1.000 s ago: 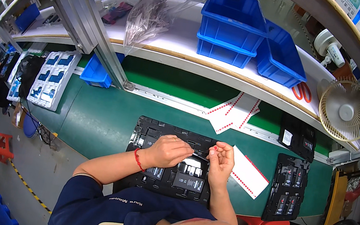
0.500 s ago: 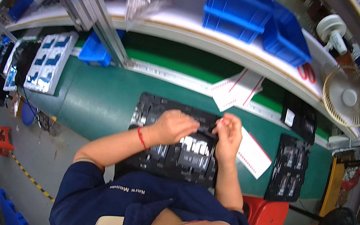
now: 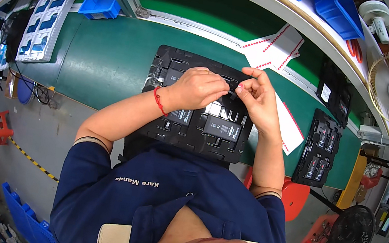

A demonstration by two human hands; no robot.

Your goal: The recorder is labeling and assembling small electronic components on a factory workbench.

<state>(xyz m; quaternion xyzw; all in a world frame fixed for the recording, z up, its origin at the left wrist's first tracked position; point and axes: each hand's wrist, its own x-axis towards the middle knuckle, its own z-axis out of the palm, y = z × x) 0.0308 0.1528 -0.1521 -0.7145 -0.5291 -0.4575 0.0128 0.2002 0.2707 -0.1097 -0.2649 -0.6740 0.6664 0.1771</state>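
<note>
Your left hand (image 3: 197, 89) and right hand (image 3: 263, 107) are close together over the far part of the black tray (image 3: 186, 141), which lies flat on the green table (image 3: 107, 54) right in front of you. I think you are in the middle of a small, careful finger job, with a tiny red bit (image 3: 240, 86) at the tip of your right thumb. Your left fingers are bunched together and point right; I cannot tell if they grip anything. Your right first finger sticks out to the left, a little off the thumb, and I cannot tell if the red bit is pinched or just stuck there. The next move seems to call for slow, steady fingers, since that bit is so small. The tray's far edge runs left to right, with its right end a bit nearer you. In it, the dark flat pack (image 3: 222, 128) on the near right has its long side going left to right too. Just right of the tray, the white sheet (image 3: 287, 127) with red marks slants, its long way going from far left to near right.
</note>
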